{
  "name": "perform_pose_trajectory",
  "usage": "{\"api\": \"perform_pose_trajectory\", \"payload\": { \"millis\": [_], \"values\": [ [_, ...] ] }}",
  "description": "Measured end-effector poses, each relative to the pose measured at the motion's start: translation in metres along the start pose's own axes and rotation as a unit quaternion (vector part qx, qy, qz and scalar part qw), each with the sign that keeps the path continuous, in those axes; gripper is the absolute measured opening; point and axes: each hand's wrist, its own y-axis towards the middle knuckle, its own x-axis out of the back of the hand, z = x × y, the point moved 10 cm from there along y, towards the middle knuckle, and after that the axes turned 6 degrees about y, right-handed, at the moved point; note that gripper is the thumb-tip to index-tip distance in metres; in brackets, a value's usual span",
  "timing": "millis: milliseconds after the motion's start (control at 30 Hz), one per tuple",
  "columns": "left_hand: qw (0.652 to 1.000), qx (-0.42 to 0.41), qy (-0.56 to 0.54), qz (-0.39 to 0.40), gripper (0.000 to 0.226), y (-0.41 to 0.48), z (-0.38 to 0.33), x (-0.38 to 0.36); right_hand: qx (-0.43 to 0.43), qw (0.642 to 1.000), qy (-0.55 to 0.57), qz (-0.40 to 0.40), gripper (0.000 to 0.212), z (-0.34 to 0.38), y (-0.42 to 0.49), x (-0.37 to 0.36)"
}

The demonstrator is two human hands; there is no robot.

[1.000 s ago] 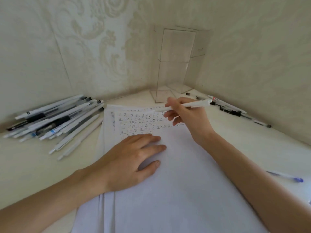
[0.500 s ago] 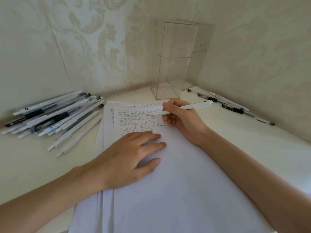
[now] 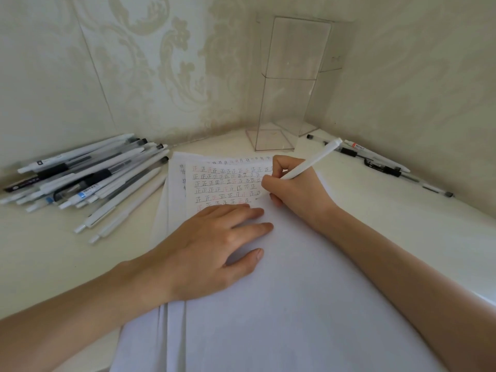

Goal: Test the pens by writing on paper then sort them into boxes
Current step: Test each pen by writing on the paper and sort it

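Gripping white pen (image 3: 309,162), right hand (image 3: 295,193) now lower — left hand (image 3: 212,245) flat on paper (image 3: 295,304)

What stays out of sight: tips, rows and labels

We lose the tip of the white pen (image 3: 311,159) behind the right hand (image 3: 295,191), so we cannot tell whether it touches the paper (image 3: 268,304). That hand and the flat left hand (image 3: 212,245) cover parts of the written rows (image 3: 228,183). The lower sheets (image 3: 175,345) show only as slivers, and the stack runs off the picture's bottom edge. In the pile of pens (image 3: 88,178) by the worktop's left edge the lower ones are buried, their labels too small to read — likewise the print on the pens (image 3: 375,156) along the right edge. In the far corner a second box (image 3: 332,47) stands mostly behind the clear box (image 3: 290,84).
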Motion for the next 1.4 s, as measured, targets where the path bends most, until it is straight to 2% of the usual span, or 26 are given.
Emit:
{"api": "perform_pose_trajectory", "payload": {
  "millis": [133, 300, 567, 800, 1200, 1400],
  "values": [
    [1.000, 0.000, 0.000, -0.002, 0.046, 0.0006, 0.0002, -0.0009, 0.023, 0.999, -0.017, 0.018, 0.028, 0.0022, -0.0005, -0.0065],
    [1.000, -0.003, 0.003, -0.005, 0.046, 0.0016, -0.0004, -0.0010, 0.020, 1.000, -0.015, 0.005, 0.023, -0.0005, 0.0011, -0.0042],
    [1.000, -0.002, 0.007, -0.002, 0.047, 0.0010, -0.0005, -0.0006, 0.016, 1.000, -0.019, 0.006, 0.028, 0.0015, 0.0004, -0.0041],
    [1.000, -0.002, 0.006, -0.002, 0.047, 0.0012, -0.0009, -0.0001, 0.020, 1.000, -0.016, 0.002, 0.025, 0.0026, -0.0003, -0.0028],
    [1.000, -0.002, -0.007, -0.003, 0.049, 0.0010, -0.0001, 0.0001, 0.021, 0.999, -0.021, 0.032, 0.033, 0.0033, -0.0014, -0.0096],
    [1.000, -0.008, -0.008, -0.005, 0.049, 0.0012, -0.0003, -0.0001, 0.031, 0.999, -0.015, 0.002, 0.037, 0.0023, 0.0017, -0.0025]
  ]
}}
